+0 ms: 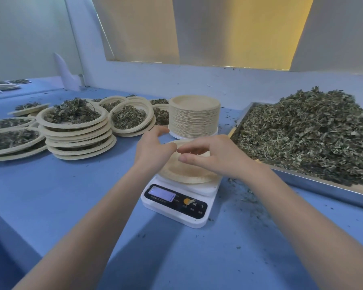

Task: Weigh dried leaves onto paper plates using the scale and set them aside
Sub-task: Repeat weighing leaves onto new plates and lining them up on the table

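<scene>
**Two hands over a plate on the scale**

Two bare hands meet above the white digital kitchen scale [177, 203], which stands on the blue tabletop [76, 197] near its middle, display side toward the near edge. An empty paper plate [189, 174] lies on the scale's platform, partly hidden by both hands. The left hand [153, 148] reaches in from the near left, fingers loosely extended toward the plate's far rim, thumb pointing right; it seems to touch the rim, though whether it grips cannot be told. The right hand [210, 154] hovers over the plate with fingers curled, thumb and forefinger drawn together as if pinching something small; what lies between them is too small to make out.

Just behind the scale, toward the far edge, stands a tall stack of empty paper plates [194, 117]. Along the left side of the tabletop sit many plates already filled with dried leaves: one pile of filled plates [77, 130] several high, more filled plates [131, 118] leaning beside it, and others [11, 141] spread toward the left edge. At the right edge a metal tray [323, 183] holds a large heap of dried leaves [310, 135]. Loose leaf crumbs [245, 195] scatter across the tabletop between scale and tray
</scene>
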